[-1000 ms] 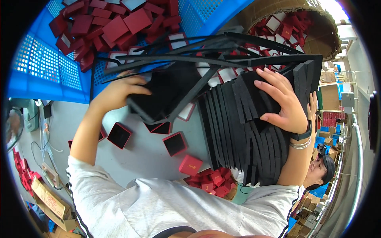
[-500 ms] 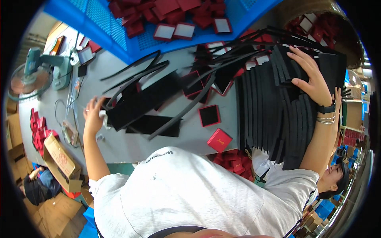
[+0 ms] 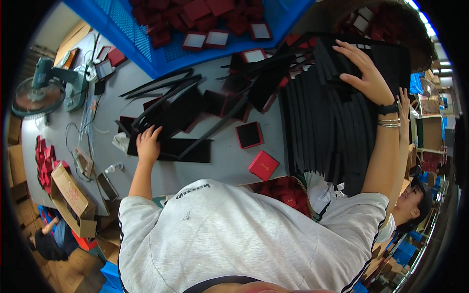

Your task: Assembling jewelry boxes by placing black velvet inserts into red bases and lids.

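Note:
My left hand (image 3: 149,142) lies on dark foam pieces at the left-middle of the table, fingers a little apart. Under and beside it is a flat black foam sheet (image 3: 188,150), with loose thin black foam strips (image 3: 215,128) heaped across more pieces just beyond. My right hand (image 3: 364,73) rests, fingers spread, on top of a tall stack of black foam sheets (image 3: 317,127) at the right. Between the two hands sit a small red box part with a black insert (image 3: 249,135) and a closed red box lid (image 3: 264,165).
A blue plastic crate (image 3: 161,66) full of red boxes stands at the far side. At the left are a fan (image 3: 41,90), a cardboard box (image 3: 71,198) and a small bottle (image 3: 115,167). Another person (image 3: 413,200) is close at the right; red boxes (image 3: 278,190) fill a container near my body.
My left hand has moved right and nearer, and the black sheet that was swinging by it now lies among the pieces. My right hand stays on the stack; the view has shifted slightly.

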Demonstrator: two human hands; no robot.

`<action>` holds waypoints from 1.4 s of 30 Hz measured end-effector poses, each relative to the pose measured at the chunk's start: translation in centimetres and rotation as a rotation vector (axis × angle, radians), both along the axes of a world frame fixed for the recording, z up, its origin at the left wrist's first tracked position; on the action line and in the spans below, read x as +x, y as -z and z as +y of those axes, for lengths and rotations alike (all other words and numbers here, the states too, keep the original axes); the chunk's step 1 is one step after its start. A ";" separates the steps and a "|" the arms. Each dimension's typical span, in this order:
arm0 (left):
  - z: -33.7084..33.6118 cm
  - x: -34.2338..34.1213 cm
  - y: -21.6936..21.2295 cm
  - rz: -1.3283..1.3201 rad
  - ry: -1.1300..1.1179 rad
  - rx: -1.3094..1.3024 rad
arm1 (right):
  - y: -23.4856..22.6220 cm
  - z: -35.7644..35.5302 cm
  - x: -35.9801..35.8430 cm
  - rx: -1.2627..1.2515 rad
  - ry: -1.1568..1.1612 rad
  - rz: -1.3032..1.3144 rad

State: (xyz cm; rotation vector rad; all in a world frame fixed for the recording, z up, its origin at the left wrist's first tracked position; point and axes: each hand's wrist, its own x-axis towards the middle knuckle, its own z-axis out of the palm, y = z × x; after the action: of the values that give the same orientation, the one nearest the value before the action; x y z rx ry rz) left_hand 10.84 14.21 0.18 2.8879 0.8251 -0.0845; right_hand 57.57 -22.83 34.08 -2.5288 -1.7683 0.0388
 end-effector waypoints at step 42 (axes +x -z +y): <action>13.8 -19.0 -2.3 -0.267 -0.619 -0.817 | 0.0 0.5 0.9 0.038 -0.038 0.081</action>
State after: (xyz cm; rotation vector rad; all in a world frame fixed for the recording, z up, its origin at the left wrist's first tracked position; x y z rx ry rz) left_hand -8.11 28.01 2.50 1.7684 1.2211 0.0274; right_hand 58.47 -22.37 34.04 -2.4312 -1.7686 0.1069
